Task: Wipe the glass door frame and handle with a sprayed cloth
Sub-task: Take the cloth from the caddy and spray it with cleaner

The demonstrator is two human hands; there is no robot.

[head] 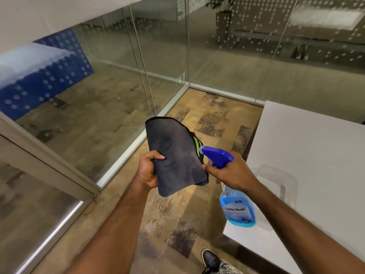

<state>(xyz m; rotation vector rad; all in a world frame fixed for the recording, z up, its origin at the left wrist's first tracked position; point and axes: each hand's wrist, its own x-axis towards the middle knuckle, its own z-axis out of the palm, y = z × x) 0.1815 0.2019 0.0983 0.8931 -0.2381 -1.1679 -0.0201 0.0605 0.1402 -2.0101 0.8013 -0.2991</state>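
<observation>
My left hand (148, 171) grips a folded dark grey cloth (173, 155) with a black and green edge, held flat in front of me. My right hand (233, 173) holds a spray bottle (237, 206) of blue liquid by its neck, index finger on the trigger. Its blue nozzle (215, 154) points at the cloth's right edge, almost touching it. The glass door with its pale metal frame (45, 153) stands at the left. No handle is in view.
Glass partition walls (167, 56) meet in a corner ahead, with a metal floor rail (138, 141). A white table (308, 165) stands at the right with a clear plastic item (276, 178) on it. Patterned carpet lies below; my shoe (211, 260) shows at the bottom.
</observation>
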